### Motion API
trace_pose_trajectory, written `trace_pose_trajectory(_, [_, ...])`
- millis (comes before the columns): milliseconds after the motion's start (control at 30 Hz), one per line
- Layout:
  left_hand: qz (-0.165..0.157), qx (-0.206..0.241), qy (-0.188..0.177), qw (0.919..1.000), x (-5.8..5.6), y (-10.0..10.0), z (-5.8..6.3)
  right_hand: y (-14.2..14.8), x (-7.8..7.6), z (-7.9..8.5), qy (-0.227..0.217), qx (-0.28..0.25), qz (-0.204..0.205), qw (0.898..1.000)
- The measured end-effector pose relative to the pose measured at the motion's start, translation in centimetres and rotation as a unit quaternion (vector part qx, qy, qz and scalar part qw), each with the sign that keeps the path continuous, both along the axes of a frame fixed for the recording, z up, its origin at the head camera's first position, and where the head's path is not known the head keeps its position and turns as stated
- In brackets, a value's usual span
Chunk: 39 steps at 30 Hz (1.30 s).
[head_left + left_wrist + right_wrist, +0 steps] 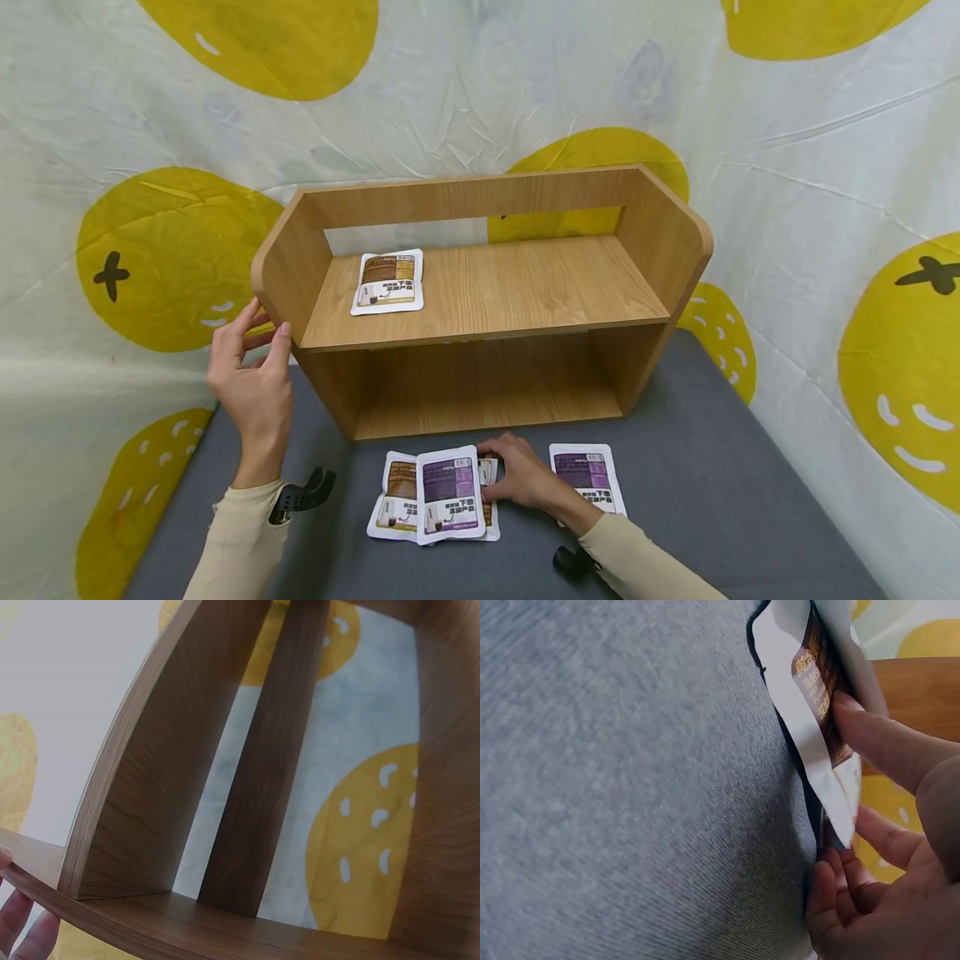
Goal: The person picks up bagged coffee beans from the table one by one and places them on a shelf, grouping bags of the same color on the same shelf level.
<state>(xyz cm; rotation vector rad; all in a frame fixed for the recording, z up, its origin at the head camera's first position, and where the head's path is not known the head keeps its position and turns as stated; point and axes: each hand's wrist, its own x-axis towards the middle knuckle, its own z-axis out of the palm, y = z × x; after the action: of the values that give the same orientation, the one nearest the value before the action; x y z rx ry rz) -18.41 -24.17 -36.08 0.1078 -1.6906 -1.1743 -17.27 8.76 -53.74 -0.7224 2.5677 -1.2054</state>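
Observation:
My left hand [253, 396] holds the front edge of the left side panel of a two-tier wooden shelf [510, 292]. In the left wrist view its fingertips [37, 934] wrap that edge at the lower left. Down on the table, my right hand [525, 475] pinches the right side of a brown-labelled pouch [821, 682], thumb on the printed face and fingers beneath. A purple-labelled pouch [451, 492] overlaps it, hiding much of its face. Left of these lies another brown-labelled pouch [399, 498], partly covered.
A brown-labelled pouch [387, 283] lies at the left of the upper shelf board. Another purple-labelled pouch [588, 475] lies right of my right hand, partly behind the forearm. The grey table [720, 500] meets a fabric backdrop [450, 100] behind the shelf.

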Motion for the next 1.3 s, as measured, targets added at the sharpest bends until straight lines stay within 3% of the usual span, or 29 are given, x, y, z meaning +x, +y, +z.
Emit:
trace_pose_trajectory(100, [0.001, -0.004, 0.000, 1.0000, 0.0, 0.1, 0.1, 0.0, 0.0, 0.1, -0.020, -0.022, 0.005, 1.000])
trace_pose_trajectory(167, [0.000, -0.005, 0.000, 1.0000, 0.1, 0.1, 0.1, 0.2, 0.0, 0.2, -0.058, -0.064, 0.014, 0.996])
trace_pose_trajectory(333, [0.006, -0.005, -0.005, 1.0000, 0.1, 0.1, 0.0, 1.0, -0.3, 0.3, -0.184, -0.165, 0.034, 0.968])
trace_pose_trajectory(433, [0.009, -0.012, -0.007, 0.9999, 0.1, 0.1, 0.0, 1.7, -0.5, 0.4, -0.220, -0.184, 0.040, 0.957])
trace_pose_trajectory(533, [0.009, -0.014, -0.005, 0.9998, 0.3, 0.5, 0.4, 2.4, -0.8, 0.7, -0.223, -0.195, 0.057, 0.954])
trace_pose_trajectory(767, [0.012, 0.005, -0.003, 0.9999, 1.0, 1.6, 1.4, 3.6, -1.6, 0.9, -0.175, -0.226, 0.085, 0.954])
trace_pose_trajectory(1067, [0.000, -0.012, 0.001, 0.9999, 0.1, 0.0, -0.1, 4.9, -2.1, 2.0, -0.132, -0.207, 0.041, 0.969])
trace_pose_trajectory(1233, [-0.003, -0.007, 0.001, 1.0000, 0.1, 0.1, 0.1, 5.6, -2.3, 2.8, -0.133, -0.221, 0.006, 0.966])
trace_pose_trajectory(1300, [-0.001, -0.001, -0.001, 1.0000, 0.3, 0.4, 0.4, 5.9, -2.3, 3.2, -0.139, -0.227, 0.014, 0.964])
